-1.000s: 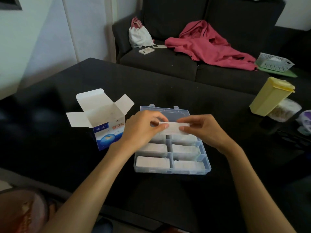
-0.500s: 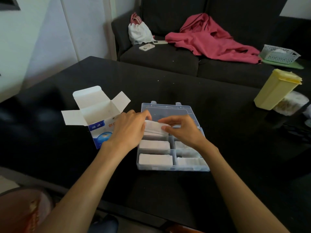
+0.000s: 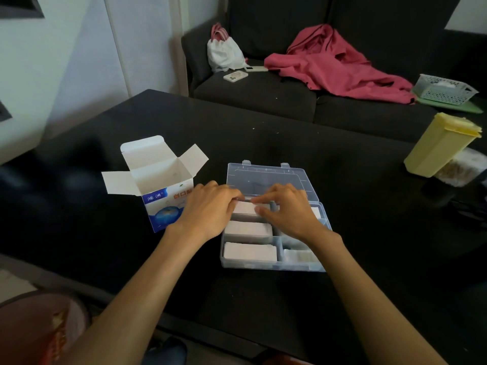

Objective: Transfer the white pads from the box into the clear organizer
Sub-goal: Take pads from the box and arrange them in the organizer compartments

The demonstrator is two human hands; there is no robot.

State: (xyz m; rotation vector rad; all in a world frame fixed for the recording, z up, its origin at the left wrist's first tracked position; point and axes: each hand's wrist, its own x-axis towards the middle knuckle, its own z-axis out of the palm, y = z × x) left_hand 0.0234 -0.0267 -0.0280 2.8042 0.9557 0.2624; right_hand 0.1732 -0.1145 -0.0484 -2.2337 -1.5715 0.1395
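Note:
A clear organizer [image 3: 274, 266] lies open on the black table [image 3: 290, 133], its lid flat behind it. Stacks of white pads fill its compartments, such as the near-left one [image 3: 250, 252]. My left hand [image 3: 208, 210] and my right hand [image 3: 288, 212] meet over the far-left compartment and pinch a stack of white pads [image 3: 243, 208] from both ends, low in that compartment. The right hand hides most of the far-right compartment. The opened white and blue box [image 3: 158, 180] stands just left of the organizer, its flaps spread; what it contains cannot be seen.
A yellow lidded container [image 3: 442, 146] leans at the table's right edge beside a clear tub [image 3: 461, 169]. Behind the table a dark sofa [image 3: 253, 90] carries a pink garment [image 3: 334, 64], a white bag [image 3: 224, 52], a phone [image 3: 235, 75] and a white basket [image 3: 445, 89].
Both hands have brought the stack of white pads down from above the organizer and leftward into the far-left compartment. The box and organizer stayed in place.

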